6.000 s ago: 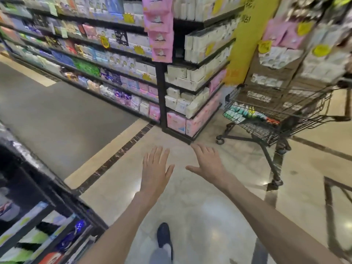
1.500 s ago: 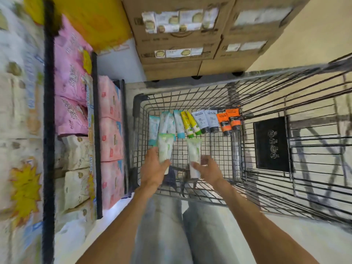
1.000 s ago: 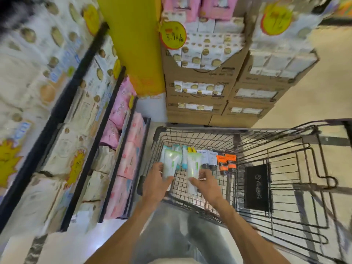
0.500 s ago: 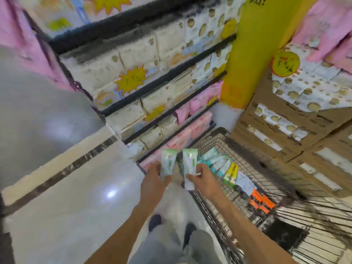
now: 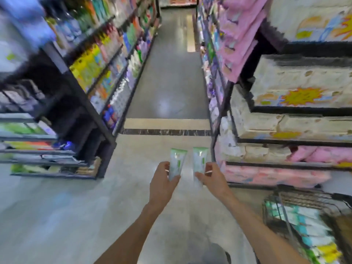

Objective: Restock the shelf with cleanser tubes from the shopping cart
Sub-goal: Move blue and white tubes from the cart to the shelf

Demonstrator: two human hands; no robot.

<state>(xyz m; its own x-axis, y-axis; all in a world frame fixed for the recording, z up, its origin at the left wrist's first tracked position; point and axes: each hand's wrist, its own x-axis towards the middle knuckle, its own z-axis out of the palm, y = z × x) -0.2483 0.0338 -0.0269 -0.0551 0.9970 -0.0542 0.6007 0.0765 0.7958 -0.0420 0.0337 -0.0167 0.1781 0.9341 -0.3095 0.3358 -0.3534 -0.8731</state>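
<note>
- Hands at the six o'clock middle of the view: the left hand [image 5: 164, 181] has its grip curled around one white-and-green cleanser tube [image 5: 176, 163], and the right hand [image 5: 213, 178] has its grip wrapped around a second tube [image 5: 199, 159]. Both tubes stand upright, side by side and just apart.
- Shopping cart [image 5: 297, 216] sits at four o'clock, with more tubes lying inside it.
- Aisle floor [image 5: 167, 82] runs toward twelve o'clock between stocked shelving.
- Dark shelf unit [image 5: 80, 115] stands at nine o'clock; blur hides what it carries.
- Step in hand, as a judgement: carrying both tubes from cart to shelf.
- Next move likely calls for finding the matching shelf row, then setting each tube upright without toppling its neighbours.
</note>
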